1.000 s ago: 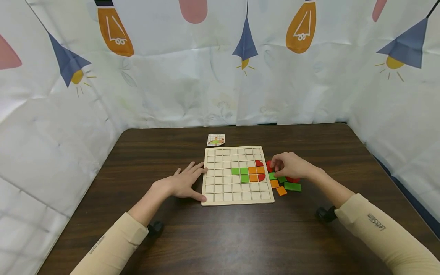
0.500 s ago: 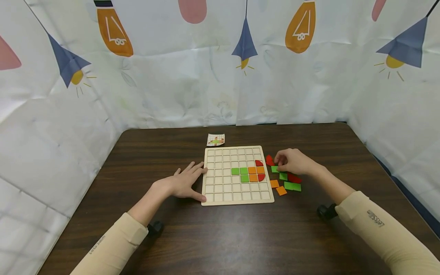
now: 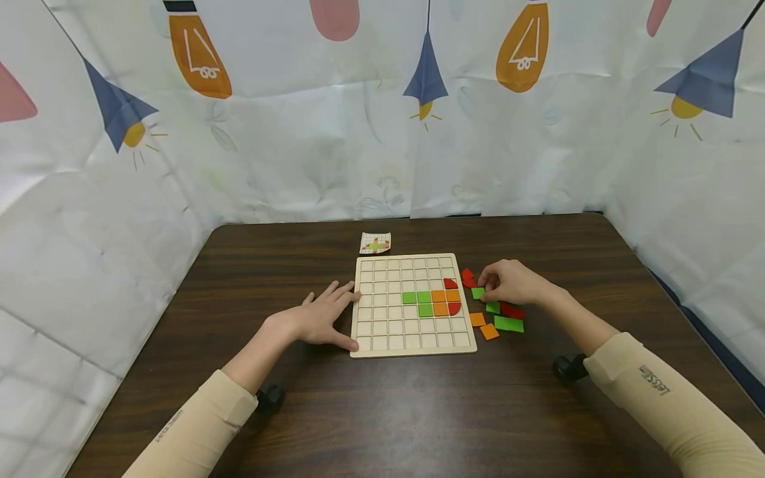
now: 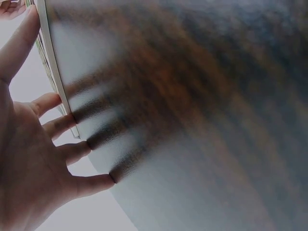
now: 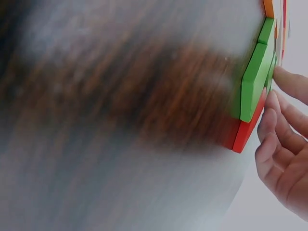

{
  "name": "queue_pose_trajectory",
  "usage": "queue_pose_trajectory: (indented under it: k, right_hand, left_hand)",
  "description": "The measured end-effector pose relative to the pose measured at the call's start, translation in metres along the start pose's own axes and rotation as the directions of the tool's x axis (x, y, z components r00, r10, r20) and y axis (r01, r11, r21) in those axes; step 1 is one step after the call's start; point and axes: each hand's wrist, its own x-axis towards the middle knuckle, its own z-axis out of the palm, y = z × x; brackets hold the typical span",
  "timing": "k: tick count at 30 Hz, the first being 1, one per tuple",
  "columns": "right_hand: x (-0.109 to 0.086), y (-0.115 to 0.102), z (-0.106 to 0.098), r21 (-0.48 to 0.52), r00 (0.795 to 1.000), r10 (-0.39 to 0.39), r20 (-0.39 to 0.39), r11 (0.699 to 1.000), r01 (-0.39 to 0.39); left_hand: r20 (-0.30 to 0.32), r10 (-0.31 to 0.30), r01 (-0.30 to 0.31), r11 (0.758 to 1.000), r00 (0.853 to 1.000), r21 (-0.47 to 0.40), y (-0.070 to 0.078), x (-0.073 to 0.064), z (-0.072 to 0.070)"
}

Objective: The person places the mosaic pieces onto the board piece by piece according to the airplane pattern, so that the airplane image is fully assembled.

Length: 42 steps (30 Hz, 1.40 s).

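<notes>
My left hand (image 3: 323,320) lies with fingers spread at the left edge of a pale wooden grid board (image 3: 382,332); thumb and fingertips touch that edge, as the left wrist view also shows. Green, orange and red tiles fill part of the grid, among them an orange square (image 3: 440,309) and a red rounded piece (image 3: 455,308). Right of the board, my right hand (image 3: 510,282) pinches a green square tile (image 3: 477,293) between thumb and curled fingers, low over the loose tiles. In the right wrist view, a long green tile (image 5: 255,86) and a red tile (image 5: 248,129) lie beside those fingers.
Loose tiles lie around the right hand: red pieces (image 3: 469,278), another green square (image 3: 493,307), a green rectangle (image 3: 509,324) and an orange square (image 3: 489,331). A small pattern card (image 3: 375,243) sits behind the board on the dark wooden table (image 3: 382,411).
My right hand has moved slightly away from me and to the right, and the green square shifted with it, uncovering red pieces. The left hand and board have stayed put.
</notes>
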Motion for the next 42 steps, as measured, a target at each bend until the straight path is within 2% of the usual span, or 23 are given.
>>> queue_pose_trajectory:
  k: [21, 33, 42]
  right_hand:
    - [0.000, -0.012, 0.006, -0.119, 0.999, 0.001, -0.033, 0.993, -0.005]
    - [0.000, -0.014, -0.002, -0.132, 1.000, -0.015, 0.001, 0.991, 0.015]
    - [0.003, -0.025, -0.001, -0.102, 0.999, -0.033, -0.012, 0.994, 0.031]
  left_hand:
    - [-0.010, 0.003, -0.003, 1.000, 1.000, -0.005, 0.000, -0.001, -0.001]
    - [-0.010, 0.005, -0.005, 1.000, 1.000, -0.003, -0.001, -0.001, -0.001]
    - [-0.008, 0.002, -0.002, 1.000, 1.000, 0.000, -0.001, -0.001, 0.000]
